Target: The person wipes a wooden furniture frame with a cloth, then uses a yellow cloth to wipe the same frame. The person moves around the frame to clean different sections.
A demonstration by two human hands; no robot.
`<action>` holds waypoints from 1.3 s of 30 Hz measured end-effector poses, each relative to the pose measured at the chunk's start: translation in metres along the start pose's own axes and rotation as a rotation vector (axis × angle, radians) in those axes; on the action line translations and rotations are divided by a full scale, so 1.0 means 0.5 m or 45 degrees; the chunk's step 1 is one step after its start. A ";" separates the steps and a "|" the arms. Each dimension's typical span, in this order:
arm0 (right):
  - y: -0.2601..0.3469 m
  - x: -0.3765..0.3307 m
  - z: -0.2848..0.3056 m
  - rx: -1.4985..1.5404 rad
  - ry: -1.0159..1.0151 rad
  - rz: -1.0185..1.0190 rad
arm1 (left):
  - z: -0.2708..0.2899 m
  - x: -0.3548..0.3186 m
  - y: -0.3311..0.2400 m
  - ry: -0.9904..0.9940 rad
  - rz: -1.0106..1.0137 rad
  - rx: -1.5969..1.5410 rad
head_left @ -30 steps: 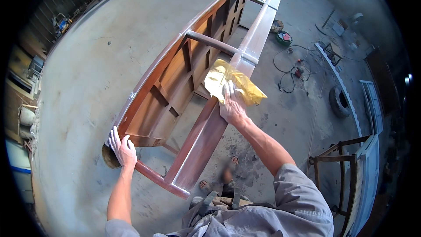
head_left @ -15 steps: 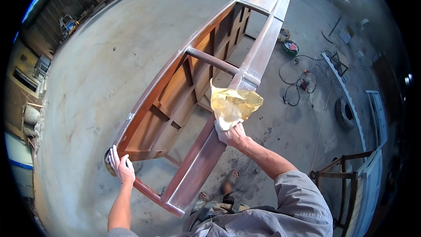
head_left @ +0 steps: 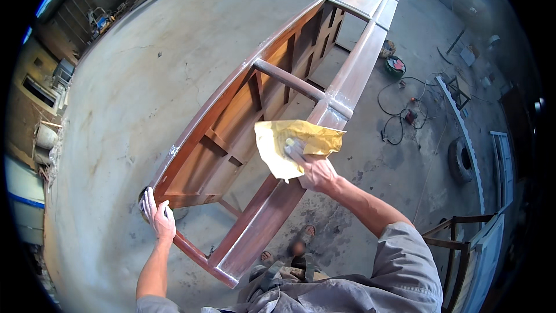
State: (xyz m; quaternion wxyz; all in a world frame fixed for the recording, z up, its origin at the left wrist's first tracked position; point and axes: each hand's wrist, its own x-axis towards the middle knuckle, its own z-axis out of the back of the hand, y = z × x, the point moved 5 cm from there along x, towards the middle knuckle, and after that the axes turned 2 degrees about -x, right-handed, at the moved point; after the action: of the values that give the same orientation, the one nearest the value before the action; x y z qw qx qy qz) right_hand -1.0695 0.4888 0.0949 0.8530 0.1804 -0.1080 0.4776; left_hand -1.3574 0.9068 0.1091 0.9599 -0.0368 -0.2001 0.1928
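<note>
The yellow sheet [head_left: 274,145] had spread leftward, long axis crossing the wooden frame [head_left: 289,81]; right hand [head_left: 316,171] held it, left hand [head_left: 158,219] lay outstretched.

Yellow sheet [head_left: 278,139], centre; red-brown frame [head_left: 289,79], white-streaked, 7 to 1 o'clock; white-dusted left hand [head_left: 159,218], 8 o'clock; blackish tyre [head_left: 460,161], 3 o'clock.

a black tire [head_left: 454,162] lay on the gray floor [head_left: 127,93], a long pale strip [head_left: 465,130] ran beside it, a dark cord [head_left: 391,115] curled near a red thing [head_left: 410,117], a green tub [head_left: 395,67] sat farther up, a wooden frame [head_left: 449,244] stood at the right
</note>
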 end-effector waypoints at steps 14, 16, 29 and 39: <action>-0.263 -0.102 0.060 -0.312 0.236 -0.289 | -0.006 -0.012 -0.016 0.002 0.030 0.010; -0.295 -0.095 0.046 -0.251 0.094 -0.302 | -0.017 0.004 -0.032 -0.019 -0.003 -0.019; -0.381 -0.033 -0.008 0.056 0.275 -0.361 | -0.038 0.054 0.000 -0.009 0.007 0.053; -0.066 -0.104 -0.051 0.255 0.072 -0.101 | -0.026 0.012 -0.001 0.005 0.028 0.075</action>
State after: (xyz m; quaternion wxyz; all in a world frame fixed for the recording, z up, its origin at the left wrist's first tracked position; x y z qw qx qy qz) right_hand -1.0680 0.4433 0.0463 0.8517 0.2551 -0.0284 0.4569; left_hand -1.3472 0.9088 0.0995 0.9588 -0.0111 -0.1922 0.2091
